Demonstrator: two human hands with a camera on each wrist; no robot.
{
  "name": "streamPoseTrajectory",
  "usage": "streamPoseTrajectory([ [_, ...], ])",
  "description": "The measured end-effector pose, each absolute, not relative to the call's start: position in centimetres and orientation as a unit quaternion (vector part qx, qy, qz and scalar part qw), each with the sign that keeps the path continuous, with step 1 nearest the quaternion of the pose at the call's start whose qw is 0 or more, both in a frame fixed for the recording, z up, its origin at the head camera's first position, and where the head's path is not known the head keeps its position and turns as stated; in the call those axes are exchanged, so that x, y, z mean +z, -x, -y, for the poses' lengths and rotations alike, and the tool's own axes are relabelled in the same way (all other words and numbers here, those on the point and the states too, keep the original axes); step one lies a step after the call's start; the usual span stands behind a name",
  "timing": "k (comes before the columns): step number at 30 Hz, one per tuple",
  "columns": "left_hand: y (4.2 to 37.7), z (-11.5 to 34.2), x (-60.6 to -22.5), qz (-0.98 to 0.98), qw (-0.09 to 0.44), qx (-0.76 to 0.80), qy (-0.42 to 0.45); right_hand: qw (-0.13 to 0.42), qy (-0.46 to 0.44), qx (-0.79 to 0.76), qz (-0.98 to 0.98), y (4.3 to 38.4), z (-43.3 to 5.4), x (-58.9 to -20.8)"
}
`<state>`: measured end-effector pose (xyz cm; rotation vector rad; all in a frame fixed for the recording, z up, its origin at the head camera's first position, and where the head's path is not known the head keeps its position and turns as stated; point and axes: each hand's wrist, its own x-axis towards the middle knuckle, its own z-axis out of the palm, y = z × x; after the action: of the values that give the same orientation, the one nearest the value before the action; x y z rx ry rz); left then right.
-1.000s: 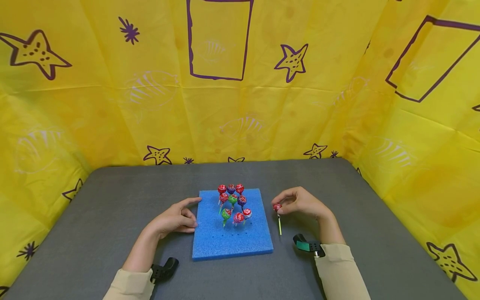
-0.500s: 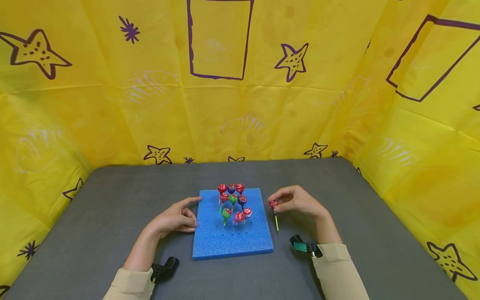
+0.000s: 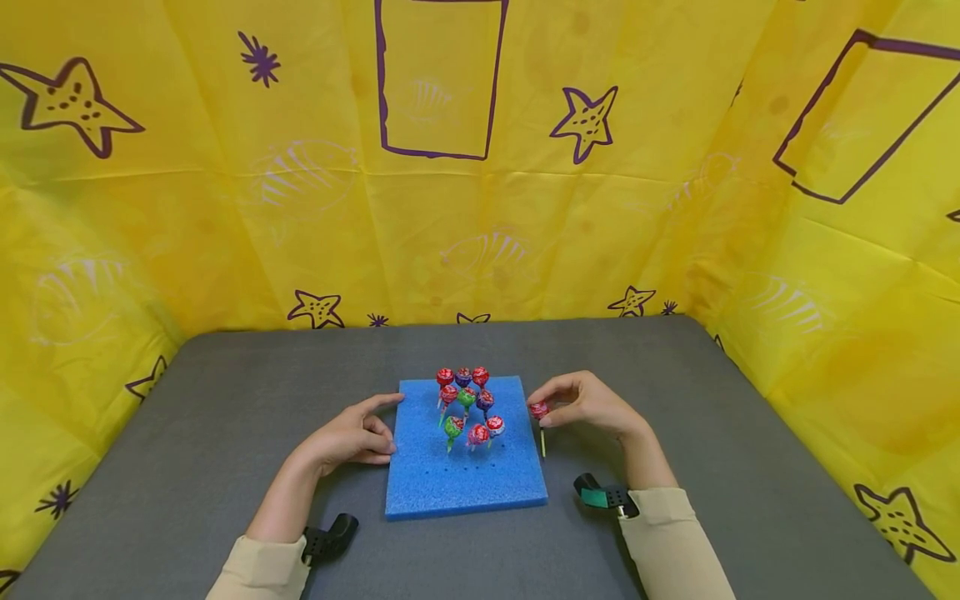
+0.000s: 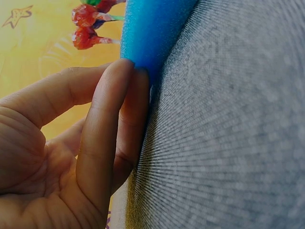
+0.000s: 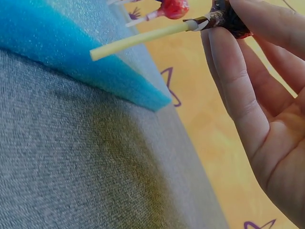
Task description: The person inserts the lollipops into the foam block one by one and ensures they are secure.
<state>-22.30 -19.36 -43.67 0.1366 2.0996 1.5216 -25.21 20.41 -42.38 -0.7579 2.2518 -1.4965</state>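
Observation:
My right hand (image 3: 588, 407) pinches a lollipop (image 3: 538, 410) by its red wrapped head, just off the right edge of a blue foam board (image 3: 427, 492). The lollipop's pale yellow stick (image 5: 143, 40) points downward, its lower end free beside the board's edge in the head view. At the board's left side, my left hand (image 3: 352, 435) touches the edge with a straight index finger and with the thumb lower down. The left wrist view shows fingertips (image 4: 125, 69) pressed against the foam's side. Several lollipops (image 3: 467, 400), red, green and purple, stand in the board in rows.
Small dark holes (image 3: 465, 468) dot the board in front of the standing lollipops. A grey table (image 3: 300, 367) lies under everything, with a yellow patterned cloth (image 3: 420, 250) behind and at both sides. Black wrist mounts (image 3: 330, 537) sit on both arms.
My right hand has moved left with the lollipop, from farther out over the table to the board's right edge. My left hand and the board have stayed in place.

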Motion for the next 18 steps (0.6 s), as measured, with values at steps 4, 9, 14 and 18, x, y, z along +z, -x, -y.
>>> streamPoseTrajectory([
  [4,22.29,19.32,-43.67,-0.779,0.27,0.564,-0.047,0.162,0.27,-0.529,-0.788,25.18,-20.16,-42.31],
  [9,22.28,19.3,-43.62,-0.778,0.271,0.565,-0.048,0.156,0.283,-0.536,-0.78,25.17,-19.98,-42.21],
  [14,22.29,19.31,-43.59,-0.777,0.271,0.566,-0.051,0.143,0.3,-0.546,-0.769,25.22,-19.87,-42.14],
  [18,22.29,19.29,-43.58,-0.778,0.27,0.565,-0.052,0.138,0.299,-0.549,-0.768,25.14,-19.6,-41.95],
])
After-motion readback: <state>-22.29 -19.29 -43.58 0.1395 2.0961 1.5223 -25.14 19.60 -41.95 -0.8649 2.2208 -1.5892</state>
